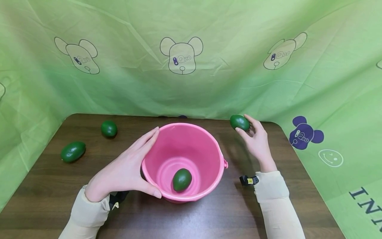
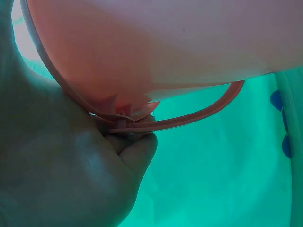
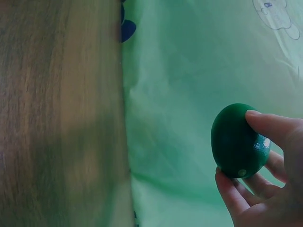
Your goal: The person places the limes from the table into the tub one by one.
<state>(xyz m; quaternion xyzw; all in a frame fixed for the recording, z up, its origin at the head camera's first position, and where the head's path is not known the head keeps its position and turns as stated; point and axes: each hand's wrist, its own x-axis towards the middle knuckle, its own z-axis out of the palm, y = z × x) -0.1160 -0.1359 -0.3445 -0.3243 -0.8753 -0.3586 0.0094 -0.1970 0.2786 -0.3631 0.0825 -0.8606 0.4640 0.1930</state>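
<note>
My right hand [image 1: 255, 139] pinches a glossy dark green avocado [image 3: 239, 142] between thumb and fingers, over the table's back right part. My left hand [image 1: 128, 166] grips the pink bucket [image 1: 219, 181] from its left side, thumb on the near rim and index finger reaching the far rim. In the left wrist view the fingers lie by the joint of the bucket's handle [image 2: 189, 117], below the rim. Inside the bucket, on its bottom, lies another avocado [image 1: 182, 179].
Two more avocados, one near the back [image 1: 109, 128] and one farther left [image 1: 73, 151], lie on the brown wooden table [image 1: 38, 199]. A green printed cloth [image 1: 134, 83] hangs behind the table and along its sides.
</note>
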